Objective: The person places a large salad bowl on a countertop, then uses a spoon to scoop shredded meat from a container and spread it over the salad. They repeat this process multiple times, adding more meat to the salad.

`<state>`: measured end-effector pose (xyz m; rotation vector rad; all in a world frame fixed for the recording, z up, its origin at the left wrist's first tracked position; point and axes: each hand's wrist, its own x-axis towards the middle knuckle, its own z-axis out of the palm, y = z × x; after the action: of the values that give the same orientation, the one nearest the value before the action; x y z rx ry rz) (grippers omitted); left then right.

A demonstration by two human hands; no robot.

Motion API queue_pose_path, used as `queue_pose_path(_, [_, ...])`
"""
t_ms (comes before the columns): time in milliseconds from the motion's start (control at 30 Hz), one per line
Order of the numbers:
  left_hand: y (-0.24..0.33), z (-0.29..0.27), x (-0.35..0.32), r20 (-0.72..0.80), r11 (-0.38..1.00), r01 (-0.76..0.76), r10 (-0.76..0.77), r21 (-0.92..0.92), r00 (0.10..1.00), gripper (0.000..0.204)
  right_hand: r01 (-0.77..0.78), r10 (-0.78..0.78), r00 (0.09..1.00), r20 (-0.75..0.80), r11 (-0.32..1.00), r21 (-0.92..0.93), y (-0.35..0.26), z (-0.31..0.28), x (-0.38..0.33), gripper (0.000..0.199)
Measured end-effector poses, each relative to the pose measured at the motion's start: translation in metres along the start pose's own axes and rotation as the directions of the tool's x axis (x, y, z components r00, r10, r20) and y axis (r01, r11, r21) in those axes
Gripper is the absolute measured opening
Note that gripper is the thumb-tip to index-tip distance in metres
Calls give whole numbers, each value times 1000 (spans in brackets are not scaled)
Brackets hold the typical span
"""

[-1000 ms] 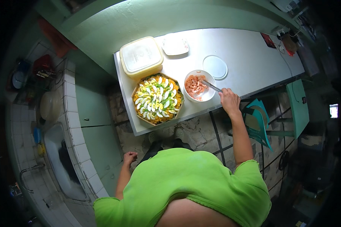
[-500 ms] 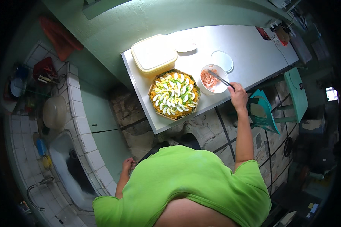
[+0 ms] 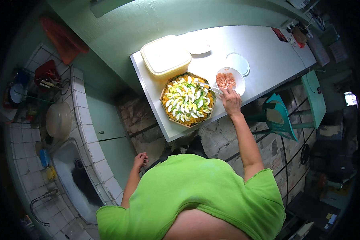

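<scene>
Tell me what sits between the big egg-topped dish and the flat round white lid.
In the head view, a small white bowl of pinkish chopped food lies between the dish and the lid.

Smooth white tabletop (image 3: 264, 60), glossy plastic container (image 3: 165, 55)

Cream lidded rectangular container (image 3: 165, 56) on the white worktop (image 3: 264, 60), up and left of the grip. Round white lid (image 3: 237, 64) just above the grip; small white dish (image 3: 199, 47) further up-left. Teal plastic chair (image 3: 280, 118) right of the grip, below the worktop edge. Tiled sink (image 3: 74, 178) and pale round basin (image 3: 59, 119) far left. Red crate (image 3: 47, 73) beyond them.
</scene>
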<state>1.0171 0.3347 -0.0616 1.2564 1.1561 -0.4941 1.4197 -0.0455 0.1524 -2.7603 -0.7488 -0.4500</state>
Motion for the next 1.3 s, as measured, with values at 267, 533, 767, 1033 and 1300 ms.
queue_pose_path(267, [-31, -12, -5, -77, 992, 44, -35, 121, 996, 25, -304, 308, 945, -108, 951, 51, 59, -52, -2, 21])
queue_pose_path(533, [-27, -5, 3, -29, 999, 33, -32, 38, 999, 25, -180, 199, 980, 6, 898, -402, 105, -33, 5, 16])
queue_pose_path(767, [-5, 15, 8, 1, 998, -51, 51, 19, 999, 27, -394, 404, 912, 67, 910, -128, 101, -36, 6, 19])
queue_pose_path(1033, [-5, 9, 5, -5, 998, -28, 28, 58, 1000, 28, -470, 414, 881, 228, 820, 326, 65, -75, 3, 22])
queue_pose_path(1300, [-17, 0, 9, -24, 999, 1, 0, 37, 1000, 28, -80, 11, 961, 276, 968, 238, -63, -4, 32, 22])
